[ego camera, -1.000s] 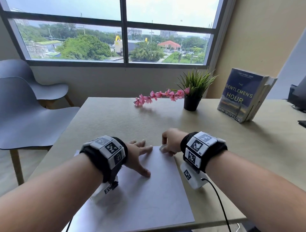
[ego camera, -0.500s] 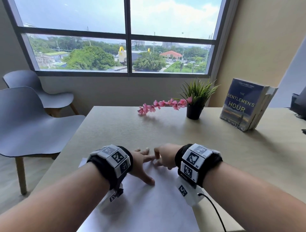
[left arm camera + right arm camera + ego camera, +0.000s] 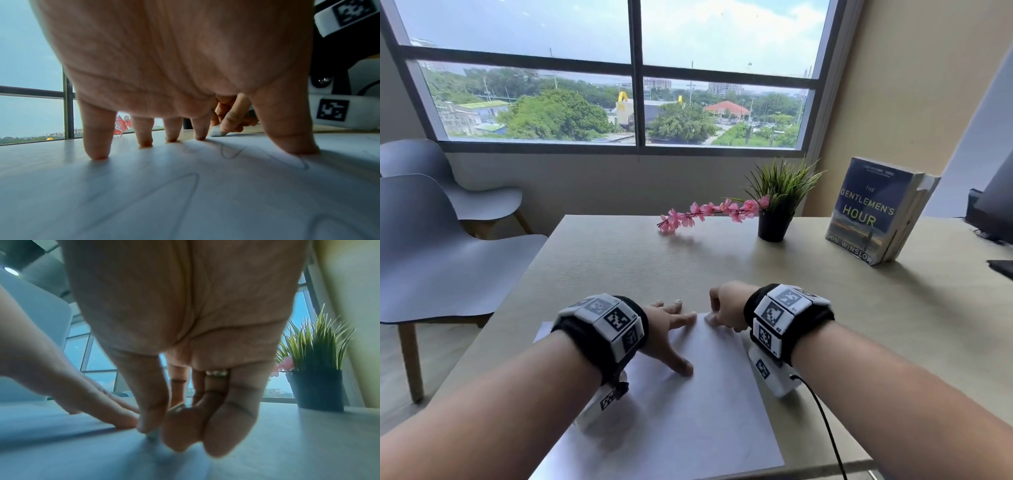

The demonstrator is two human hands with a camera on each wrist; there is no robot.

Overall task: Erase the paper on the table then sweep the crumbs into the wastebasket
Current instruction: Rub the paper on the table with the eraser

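Observation:
A white sheet of paper point(image 3: 681, 411) with faint pencil squiggles point(image 3: 230, 154) lies at the near edge of the wooden table point(image 3: 619, 260). My left hand point(image 3: 671, 329) presses flat on its far left part, fingers spread and straight, fingertips point(image 3: 96, 154) down on the sheet. At the paper's far edge my right hand point(image 3: 726, 308) pinches a small white eraser point(image 3: 218, 133), whose tip touches the sheet. In the right wrist view the eraser point(image 3: 153, 435) shows only as a sliver under the thumb. No wastebasket is in view.
A potted green plant point(image 3: 777, 205) with a pink flower sprig point(image 3: 705, 212) stands at the table's far side. A book point(image 3: 876, 209) leans upright at the right. Dark equipment point(image 3: 993, 212) is at the far right edge. Two grey chairs point(image 3: 438, 240) stand left.
My right hand with the eraser slid left toward my left hand, then back right a little along the paper's far edge. The head view has tilted upward. My left hand stays pressed down.

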